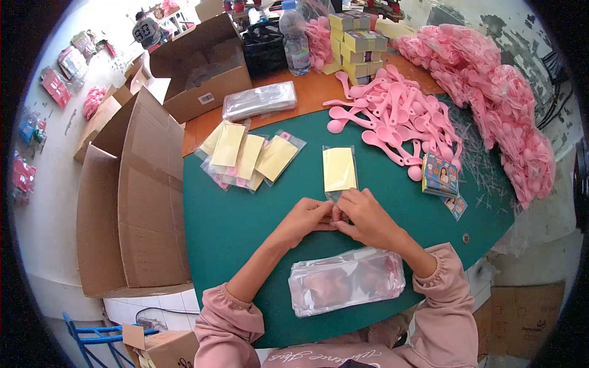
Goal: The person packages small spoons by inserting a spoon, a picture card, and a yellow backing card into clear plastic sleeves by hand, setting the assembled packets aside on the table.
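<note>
on the green bench (239, 233), our left hand (307, 219) and right hand (368, 213) pinched the near end of a clear bag (340, 169) with a yellow card inside. the bag lay at twelve o'clock from them. we seemed to be folding its end over. the next move, we thought, called for a gentle press. filled bags (228, 144) lay at ten o'clock, pink spoons (384, 133) at one.

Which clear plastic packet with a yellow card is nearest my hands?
The single clear plastic packet with a yellow card, lying alone at your left hand and right hand; the others overlap farther left.
</note>
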Demonstrator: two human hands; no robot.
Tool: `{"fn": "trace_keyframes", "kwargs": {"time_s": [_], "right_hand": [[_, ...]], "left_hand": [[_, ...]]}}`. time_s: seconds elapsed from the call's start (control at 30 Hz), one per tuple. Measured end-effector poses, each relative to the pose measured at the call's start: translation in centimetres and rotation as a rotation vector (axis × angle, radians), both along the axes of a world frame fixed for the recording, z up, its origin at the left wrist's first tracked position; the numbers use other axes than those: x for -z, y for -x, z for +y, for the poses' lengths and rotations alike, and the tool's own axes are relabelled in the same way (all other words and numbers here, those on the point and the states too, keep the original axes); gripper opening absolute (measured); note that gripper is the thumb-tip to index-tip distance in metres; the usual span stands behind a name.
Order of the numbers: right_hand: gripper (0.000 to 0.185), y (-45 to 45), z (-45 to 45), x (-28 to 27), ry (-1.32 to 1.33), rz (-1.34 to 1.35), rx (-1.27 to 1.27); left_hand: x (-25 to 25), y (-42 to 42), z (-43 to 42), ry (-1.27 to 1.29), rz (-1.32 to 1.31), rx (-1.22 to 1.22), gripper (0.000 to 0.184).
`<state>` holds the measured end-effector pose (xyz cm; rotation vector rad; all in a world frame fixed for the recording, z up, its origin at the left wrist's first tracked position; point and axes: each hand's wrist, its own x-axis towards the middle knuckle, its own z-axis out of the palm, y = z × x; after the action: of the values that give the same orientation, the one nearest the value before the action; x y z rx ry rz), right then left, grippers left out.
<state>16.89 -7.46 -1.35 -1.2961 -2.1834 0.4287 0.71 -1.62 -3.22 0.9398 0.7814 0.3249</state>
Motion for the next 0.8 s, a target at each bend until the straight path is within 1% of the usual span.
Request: {"fn": "trace_keyframes", "kwargs": {"time_s": [0.03, 0.1, 0.13, 0.2, 0.27, 0.33, 0.37, 0.4, 0.47, 0.5, 0.57, 0.63, 0.67, 0.7, 0.73, 0.77, 0.8], "right_hand": [[0.012, -0.2, 0.0, -0.2, -0.002, -0.001, -0.001], [0.013, -1.0, -0.2, -0.9, 0.13, 0.077, -0.102], [0.013, -1.6, -0.3, -1.3, 0.13, 0.075, -0.101], [0.017, -3.6, -0.5, -2.2, 0.39, 0.281, -0.139], [0.016, -7.2, -0.8, -3.7, 0.445, 0.395, -0.104], [0.017, -12.4, -1.5, -5.6, 0.445, 0.551, -0.075], [0.017, -14.8, -1.5, -6.7, 0.419, 0.621, 0.002], [0.014, -18.8, -1.2, -5.9, 0.275, 0.652, 0.008], [0.017, -25.8, 0.5, -6.8, 0.318, 0.626, 0.447], [0.017, -26.1, 0.5, -6.4, 0.313, 0.622, 0.451], [0.026, -26.3, 0.8, -4.9, -0.008, 0.112, 0.584], [0.039, -26.5, 0.7, -4.1, -0.332, -0.408, 0.676], [0.049, -20.1, 0.8, -5.2, -0.324, -0.302, 0.445], [0.059, -15.3, 0.8, -4.3, -0.11, -0.051, 0.326], [0.059, -10.1, 0.2, -4.4, 0.133, 0.089, 0.231], [0.054, -7.2, 0.4, -3.0, 0.091, 0.112, 0.1], [0.049, -5.0, 0.6, -2.2, 0.034, 0.055, 0.096]], "left_hand": [[0.3, -0.2, 0.0, -0.114, 0.054, 0.005, 0.034], [0.5, -0.3, -0.1, -0.111, 0.031, -0.04, 0.034], [0.5, -0.3, 0.0, -0.111, 0.005, -0.086, 0.033], [0.5, -0.4, 0.2, -0.1, -0.005, -0.056, 0.033], [0.4, -0.3, 0.2, -0.088, -0.015, -0.022, 0.033], [0.0, -0.3, 0.1, -0.095, -0.016, 0.004, 0.035], [0.0, -0.2, 0.2, -0.095, -0.019, 0.005, 0.035], [0.1, -0.2, 0.2, -0.081, -0.041, -0.015, 0.036], [0.2, -0.2, 0.0, -0.063, -0.067, -0.025, 0.037], [0.2, -0.3, 0.0, -0.065, -0.064, -0.014, 0.037], [0.0, -0.1, 0.1, -0.071, -0.062, -0.005, 0.038], [0.0, -0.2, 0.2, -0.014, -0.096, -0.023, 0.038], [0.1, 0.0, 0.2, -0.015, -0.098, -0.026, 0.038], [0.1, 0.1, 0.2, 0.011, -0.141, -0.033, 0.037], [0.1, 0.2, 0.3, 0.035, -0.183, -0.039, 0.037], [0.1, 0.3, 0.3, 0.027, -0.177, -0.04, 0.037], [0.0, 0.3, 0.2, 0.031, -0.22, -0.039, 0.037]]}}
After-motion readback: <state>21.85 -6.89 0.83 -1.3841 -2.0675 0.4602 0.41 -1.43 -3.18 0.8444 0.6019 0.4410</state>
